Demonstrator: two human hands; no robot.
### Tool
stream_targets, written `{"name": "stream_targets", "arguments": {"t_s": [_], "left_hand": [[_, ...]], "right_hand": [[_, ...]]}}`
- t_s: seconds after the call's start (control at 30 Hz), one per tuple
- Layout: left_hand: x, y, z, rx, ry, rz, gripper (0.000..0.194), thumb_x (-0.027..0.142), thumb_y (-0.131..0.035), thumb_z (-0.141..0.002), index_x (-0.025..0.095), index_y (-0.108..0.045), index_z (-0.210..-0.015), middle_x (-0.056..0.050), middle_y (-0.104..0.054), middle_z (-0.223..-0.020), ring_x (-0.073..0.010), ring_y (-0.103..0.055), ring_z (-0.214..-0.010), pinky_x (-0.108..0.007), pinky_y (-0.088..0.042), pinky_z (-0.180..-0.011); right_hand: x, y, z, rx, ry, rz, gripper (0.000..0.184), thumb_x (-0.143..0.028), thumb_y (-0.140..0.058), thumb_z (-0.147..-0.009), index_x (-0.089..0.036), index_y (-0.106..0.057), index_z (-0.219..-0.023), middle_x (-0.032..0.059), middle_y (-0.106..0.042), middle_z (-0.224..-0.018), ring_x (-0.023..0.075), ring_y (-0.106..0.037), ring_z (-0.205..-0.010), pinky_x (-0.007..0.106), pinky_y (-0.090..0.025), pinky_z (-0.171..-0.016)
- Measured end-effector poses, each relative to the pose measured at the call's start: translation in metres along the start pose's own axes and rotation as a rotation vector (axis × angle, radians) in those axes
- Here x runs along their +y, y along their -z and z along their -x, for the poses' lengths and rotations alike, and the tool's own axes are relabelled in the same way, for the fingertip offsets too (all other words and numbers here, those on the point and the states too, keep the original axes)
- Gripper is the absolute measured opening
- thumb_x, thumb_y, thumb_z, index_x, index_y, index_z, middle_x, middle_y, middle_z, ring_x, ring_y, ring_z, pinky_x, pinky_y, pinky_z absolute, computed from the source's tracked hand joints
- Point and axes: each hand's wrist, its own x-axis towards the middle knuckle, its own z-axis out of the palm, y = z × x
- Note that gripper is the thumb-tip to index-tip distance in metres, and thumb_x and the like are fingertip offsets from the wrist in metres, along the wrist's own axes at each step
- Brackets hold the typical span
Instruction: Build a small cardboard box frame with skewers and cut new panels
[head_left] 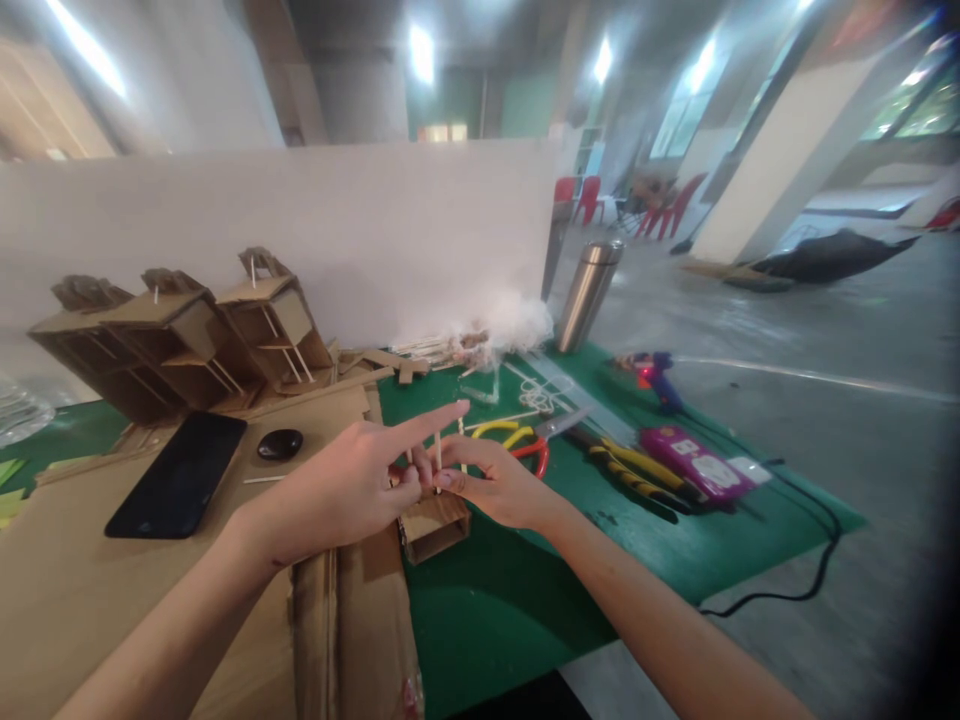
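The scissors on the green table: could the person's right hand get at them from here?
Probably yes: the scissors lie close beyond the right hand, and nothing seems to block their red handle. The hand's fingertips are at a thin stick, though, so they may need to come away first.

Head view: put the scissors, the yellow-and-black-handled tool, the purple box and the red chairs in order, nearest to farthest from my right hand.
From your right hand:
1. scissors, just beyond it
2. yellow-and-black-handled tool, to its right
3. purple box, farther right, past the tool
4. red chairs, off the table in the background
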Motion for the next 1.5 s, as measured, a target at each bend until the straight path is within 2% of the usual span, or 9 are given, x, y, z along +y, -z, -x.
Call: {"name": "stream_targets", "arguments": {"t_s": [0.43, 0.77, 0.9, 0.97, 1.07, 1.17, 1.27, 1.37, 1.5], "left_hand": [[-0.002, -0.001, 0.000, -0.003, -0.002, -0.038, 0.069, 0.008, -0.045, -0.085, 0.031, -0.035, -0.149, 0.009, -0.072, -0.077, -0.0085, -0.060, -0.060, -0.018, -0.047, -0.066], [-0.001, -0.001, 0.000, -0.010, 0.011, -0.014, 0.069, 0.008, -0.044, -0.086, 0.031, -0.033, -0.150, 0.010, -0.073, -0.080, -0.0074, -0.061, -0.062, -0.016, -0.047, -0.067], [0.000, 0.001, 0.002, -0.025, 0.027, -0.055, 0.071, 0.010, -0.044, -0.086, 0.032, -0.028, -0.152, 0.008, -0.074, -0.087, -0.0089, -0.063, -0.065, -0.018, -0.047, -0.066], [0.001, 0.003, 0.003, -0.012, 0.038, -0.132, 0.070, 0.015, -0.045, -0.087, 0.034, -0.028, -0.152, 0.006, -0.073, -0.093, -0.0119, -0.064, -0.072, -0.022, -0.048, -0.067], [0.003, 0.005, 0.005, -0.006, 0.075, -0.237, 0.068, 0.021, -0.045, -0.088, 0.035, -0.026, -0.152, 0.002, -0.072, -0.100, -0.0174, -0.065, -0.081, -0.027, -0.048, -0.067], [0.004, 0.006, 0.007, -0.022, 0.108, -0.269, 0.068, 0.023, -0.043, -0.089, 0.033, -0.024, -0.153, -0.002, -0.071, -0.098, -0.0216, -0.065, -0.089, -0.029, -0.050, -0.067], [0.002, 0.004, 0.007, 0.006, 0.041, -0.255, 0.068, 0.020, -0.044, -0.088, 0.032, -0.027, -0.152, -0.004, -0.068, -0.118, -0.0240, -0.061, -0.110, -0.034, -0.053, -0.082], [0.000, 0.003, 0.006, 0.034, -0.070, -0.253, 0.065, 0.019, -0.046, -0.089, 0.028, -0.031, -0.151, -0.002, -0.049, -0.148, -0.0248, -0.041, -0.138, -0.043, -0.040, -0.110], [0.000, 0.004, 0.006, 0.031, -0.061, -0.289, 0.064, 0.048, -0.050, -0.095, 0.031, -0.028, -0.152, -0.001, -0.026, -0.161, -0.0325, -0.017, -0.149, -0.055, -0.024, -0.119]], "right_hand": [[0.003, 0.000, 0.001, 0.000, -0.008, -0.022, 0.037, -0.052, -0.056, -0.092, -0.017, -0.067, -0.087, 0.0071, -0.065, -0.088, 0.0189, -0.060, -0.084, 0.032, -0.046, -0.078], [0.001, -0.001, 0.000, 0.002, -0.012, -0.013, 0.038, -0.054, -0.055, -0.091, -0.018, -0.065, -0.083, 0.0053, -0.063, -0.085, 0.0183, -0.059, -0.083, 0.031, -0.045, -0.078], [0.001, 0.002, 0.003, -0.003, -0.045, -0.003, 0.038, -0.056, -0.059, -0.088, -0.018, -0.065, -0.091, 0.0068, -0.065, -0.095, 0.0211, -0.061, -0.093, 0.035, -0.046, -0.085], [0.001, 0.006, 0.006, -0.058, -0.150, 0.024, 0.055, -0.057, -0.072, -0.076, -0.020, -0.059, -0.115, 0.0099, -0.060, -0.122, 0.0265, -0.055, -0.116, 0.040, -0.043, -0.099], [0.001, 0.012, 0.010, -0.232, -0.362, 0.119, 0.108, -0.053, -0.085, -0.060, -0.027, -0.028, -0.147, 0.0116, -0.029, -0.156, 0.0326, -0.029, -0.143, 0.047, -0.029, -0.115], [0.001, 0.013, 0.012, -0.323, -0.390, 0.199, 0.106, -0.050, -0.083, -0.065, -0.029, -0.023, -0.150, 0.0103, -0.021, -0.160, 0.0335, -0.026, -0.145, 0.048, -0.030, -0.115], [0.001, 0.011, 0.011, -0.283, -0.341, 0.200, 0.090, -0.048, -0.080, -0.071, -0.028, -0.032, -0.144, 0.0106, -0.033, -0.154, 0.0323, -0.038, -0.138, 0.048, -0.037, -0.110], [-0.003, 0.009, 0.008, -0.168, -0.249, 0.109, 0.082, -0.047, -0.080, -0.071, -0.028, -0.038, -0.139, 0.0096, -0.043, -0.146, 0.0303, -0.045, -0.132, 0.048, -0.040, -0.108], [-0.021, 0.009, 0.000, 0.013, -0.084, -0.023, 0.078, -0.044, -0.081, -0.071, -0.028, -0.039, -0.136, 0.0084, -0.046, -0.141, 0.0276, -0.046, -0.130, 0.046, -0.039, -0.110]]}}
